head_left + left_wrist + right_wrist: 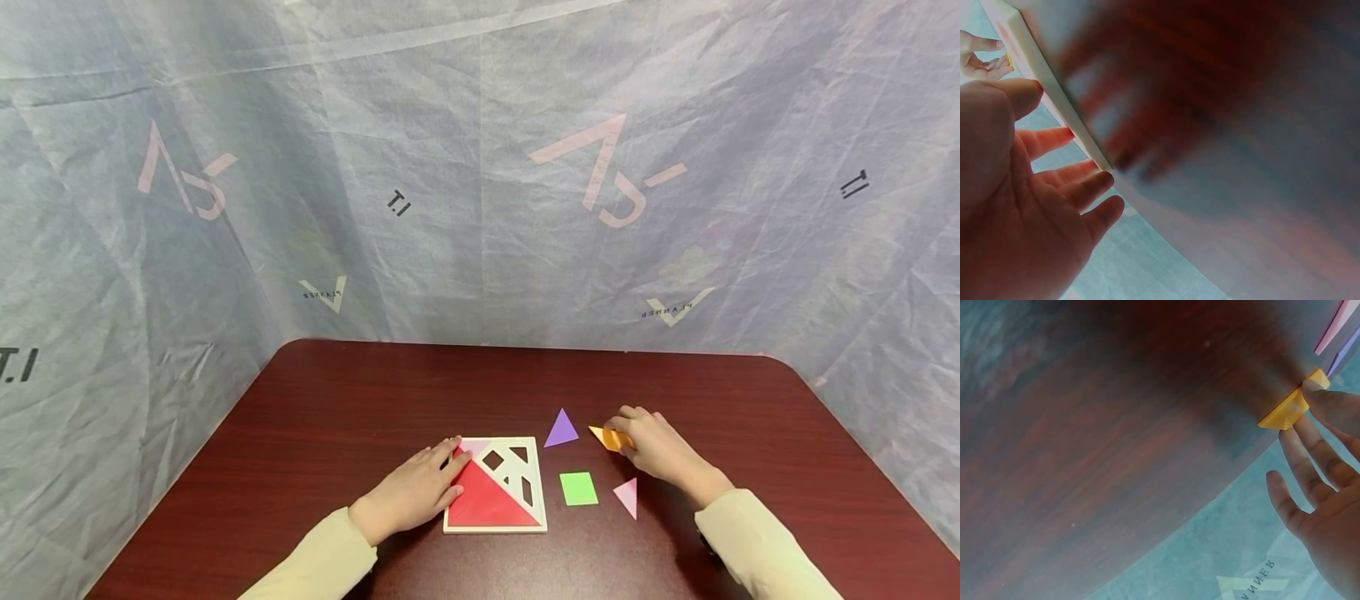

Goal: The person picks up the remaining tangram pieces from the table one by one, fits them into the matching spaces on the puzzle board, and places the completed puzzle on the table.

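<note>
Cream sleeves [322,557] are flanking the tangram tray [535,467], left hand [411,492] resting relaxed across its edge; right of it, right hand [662,447] is pinching an orange parallelogram [1287,414], probably light, stiff, best held edgewise.

Board [514,472]: lying on table [360,400]
Square [579,489]: lying right of board
Far triangle [562,431]: lying right of board's far corner
Near triangle [629,497]: lying farther right of board
</note>
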Tool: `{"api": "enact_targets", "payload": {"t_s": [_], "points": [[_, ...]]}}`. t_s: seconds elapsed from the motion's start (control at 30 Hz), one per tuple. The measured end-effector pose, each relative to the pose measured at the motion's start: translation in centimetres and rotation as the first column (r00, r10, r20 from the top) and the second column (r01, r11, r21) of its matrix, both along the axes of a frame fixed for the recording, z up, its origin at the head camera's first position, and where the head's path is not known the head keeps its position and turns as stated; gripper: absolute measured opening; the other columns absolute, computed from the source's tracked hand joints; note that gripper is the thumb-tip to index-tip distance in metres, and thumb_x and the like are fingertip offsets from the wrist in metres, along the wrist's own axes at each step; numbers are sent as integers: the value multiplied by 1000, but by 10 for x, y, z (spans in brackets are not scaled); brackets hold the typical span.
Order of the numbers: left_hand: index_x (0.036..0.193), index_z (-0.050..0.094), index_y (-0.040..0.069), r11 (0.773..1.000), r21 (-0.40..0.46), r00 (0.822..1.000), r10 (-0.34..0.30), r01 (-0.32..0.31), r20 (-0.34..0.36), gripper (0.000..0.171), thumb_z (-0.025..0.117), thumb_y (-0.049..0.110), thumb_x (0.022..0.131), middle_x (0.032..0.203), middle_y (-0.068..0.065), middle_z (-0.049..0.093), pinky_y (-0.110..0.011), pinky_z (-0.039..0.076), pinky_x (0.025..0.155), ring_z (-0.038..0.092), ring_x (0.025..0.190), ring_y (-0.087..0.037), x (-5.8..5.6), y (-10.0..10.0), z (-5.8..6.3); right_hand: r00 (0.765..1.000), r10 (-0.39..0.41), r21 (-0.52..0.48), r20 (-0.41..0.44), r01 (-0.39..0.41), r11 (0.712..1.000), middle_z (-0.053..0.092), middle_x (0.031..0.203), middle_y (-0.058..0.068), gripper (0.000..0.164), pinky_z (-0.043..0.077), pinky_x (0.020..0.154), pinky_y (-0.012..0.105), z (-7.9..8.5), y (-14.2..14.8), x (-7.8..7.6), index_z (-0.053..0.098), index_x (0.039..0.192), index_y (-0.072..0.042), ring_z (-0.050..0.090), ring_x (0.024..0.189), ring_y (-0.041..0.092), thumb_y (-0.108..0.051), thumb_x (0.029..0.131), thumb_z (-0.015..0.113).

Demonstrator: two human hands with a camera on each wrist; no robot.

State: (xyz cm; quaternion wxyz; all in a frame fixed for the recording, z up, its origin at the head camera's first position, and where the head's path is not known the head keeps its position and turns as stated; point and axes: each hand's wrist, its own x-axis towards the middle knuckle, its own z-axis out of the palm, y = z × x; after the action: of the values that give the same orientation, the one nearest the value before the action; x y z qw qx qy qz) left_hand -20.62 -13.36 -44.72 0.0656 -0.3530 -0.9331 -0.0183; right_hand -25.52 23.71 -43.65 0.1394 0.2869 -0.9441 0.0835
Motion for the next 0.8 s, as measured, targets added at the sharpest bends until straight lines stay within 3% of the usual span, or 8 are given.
{"api": "enact_targets", "payload": {"t_s": [0.3, 0.8], "points": [[133, 47, 6, 1000, 2, 1000, 1, -1, 11, 46, 50, 29, 92, 138, -19, 42, -41, 40, 101, 46, 125, -29, 0, 0, 1, 1000, 6, 0, 5, -6, 1000, 57, 87, 1, 31, 37, 64, 31, 1, 0, -1, 68, 95, -7, 53, 82, 20, 0, 66, 75], [134, 46, 8, 1000, -12, 999, 19, -18, 40, 47, 49, 31, 93, 140, -18, 40, -41, 39, 102, 46, 124, -30, 0, 1, 2, 1000, 17, 4, -14, -17, 1000, 60, 91, 1, 33, 38, 67, 33, -1, 1, -3, 67, 93, -10, 53, 87, 21, 1, 64, 76]]}}
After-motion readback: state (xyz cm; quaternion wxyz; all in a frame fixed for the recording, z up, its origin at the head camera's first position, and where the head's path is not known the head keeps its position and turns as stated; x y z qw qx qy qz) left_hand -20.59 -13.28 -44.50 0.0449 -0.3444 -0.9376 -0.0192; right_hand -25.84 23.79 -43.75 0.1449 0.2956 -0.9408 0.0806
